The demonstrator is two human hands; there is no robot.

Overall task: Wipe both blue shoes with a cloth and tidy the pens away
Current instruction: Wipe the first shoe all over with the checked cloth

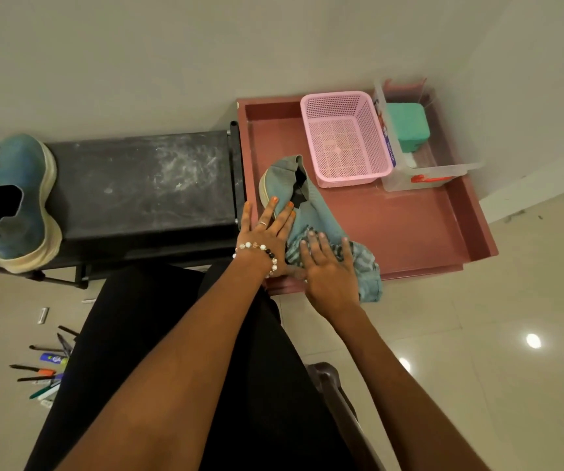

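Here is the blue shoe (302, 205) in play, lying in the red tray (443, 226) with its pale sole toward the tray's left wall and its opening facing up, just in front of the pink basket (345, 137). Over its toe end sits the cloth (365, 266), a blue-grey striped rag, and the right hand (329, 270) presses flat on it, fingers straight and spread, nothing curled. The left hand (267, 232) lies beside it, fingers long and relaxed across the sole edge, steadying the shoe. The two hands sit close together, thumbs nearly meeting.

This looks like the wiping step on the first shoe. To do it well, I'd say keep that left hand firm so the shoe does not slide on the tray, and work the cloth from toe toward heel, then along the pale rim of the sole. Turning the cloth to a fresh fold should help.

Wider out: the second blue shoe (19, 198) waits on the black rack (144, 185), well apart at the left, sole to the right. The pens (46, 365) lie scattered on the floor beside the person's black-clad leg, not yet gathered. Beyond the basket stands a clear plastic box (443, 171) with a green block inside.
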